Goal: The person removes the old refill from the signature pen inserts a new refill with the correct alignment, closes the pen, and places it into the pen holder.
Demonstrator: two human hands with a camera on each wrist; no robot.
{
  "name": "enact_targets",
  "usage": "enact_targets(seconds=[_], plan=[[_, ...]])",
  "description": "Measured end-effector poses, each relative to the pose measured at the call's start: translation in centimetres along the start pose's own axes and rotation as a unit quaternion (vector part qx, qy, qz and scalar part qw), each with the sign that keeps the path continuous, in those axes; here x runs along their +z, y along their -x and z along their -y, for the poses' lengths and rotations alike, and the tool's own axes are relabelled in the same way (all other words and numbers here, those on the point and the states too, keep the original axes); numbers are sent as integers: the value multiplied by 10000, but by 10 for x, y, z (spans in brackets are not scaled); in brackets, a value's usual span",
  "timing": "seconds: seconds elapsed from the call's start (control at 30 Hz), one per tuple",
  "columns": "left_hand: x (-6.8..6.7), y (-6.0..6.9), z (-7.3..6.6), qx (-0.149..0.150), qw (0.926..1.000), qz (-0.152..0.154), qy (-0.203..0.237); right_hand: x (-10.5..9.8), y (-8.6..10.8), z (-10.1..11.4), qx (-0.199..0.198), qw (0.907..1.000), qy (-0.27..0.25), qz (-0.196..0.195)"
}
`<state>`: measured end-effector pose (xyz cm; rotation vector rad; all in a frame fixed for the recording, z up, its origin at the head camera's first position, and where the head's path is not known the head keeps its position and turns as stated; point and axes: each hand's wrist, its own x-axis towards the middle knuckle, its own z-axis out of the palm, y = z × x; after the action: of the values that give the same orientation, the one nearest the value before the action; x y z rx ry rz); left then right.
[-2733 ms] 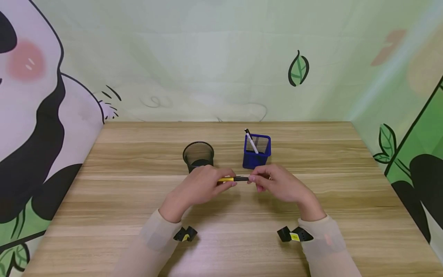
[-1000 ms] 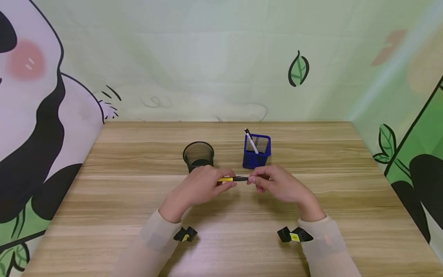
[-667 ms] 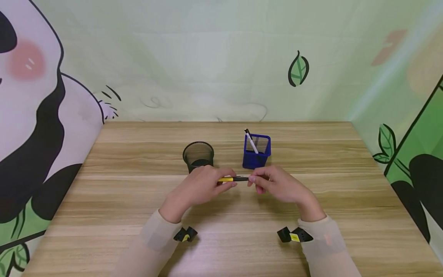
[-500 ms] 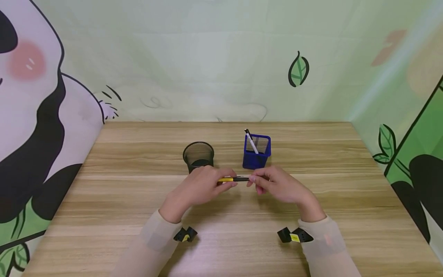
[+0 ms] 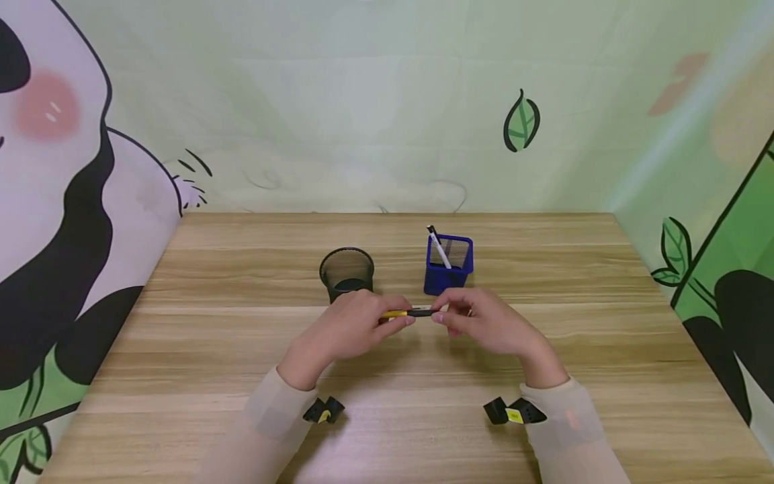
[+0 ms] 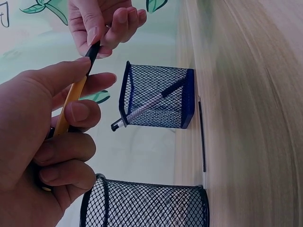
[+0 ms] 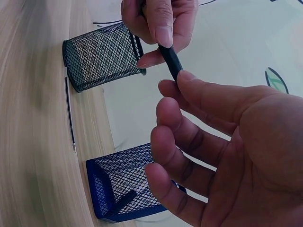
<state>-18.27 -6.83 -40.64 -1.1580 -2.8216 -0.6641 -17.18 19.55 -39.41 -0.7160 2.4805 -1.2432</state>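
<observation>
A yellow pen with a black front end is held level above the table between both hands. My left hand grips its yellow barrel; in the left wrist view the fingers curl round it, and part of the barrel is hidden. With thumb and index finger, my right hand pinches the tip of the black end, its other fingers loosely bent. A thin dark refill with a pale end lies on the table beyond the pen, seen in both wrist views.
Behind the left hand stands a round black mesh cup. A square blue mesh pen holder is behind the right hand, with a white pen leaning in it. The wooden table ends at a printed backdrop.
The right thumb and index finger have shifted slightly on the pen's black end, the thumb now a little lower. The left hand, the cup and the pen holder look the same.
</observation>
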Motion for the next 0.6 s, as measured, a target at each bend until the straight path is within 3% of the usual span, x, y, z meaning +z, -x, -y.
enact_targets(seconds=[0.6], plan=[[-1, -1, -1, -46, 10000, 66, 18, 0, -1, 0, 15, 9999, 117, 46]])
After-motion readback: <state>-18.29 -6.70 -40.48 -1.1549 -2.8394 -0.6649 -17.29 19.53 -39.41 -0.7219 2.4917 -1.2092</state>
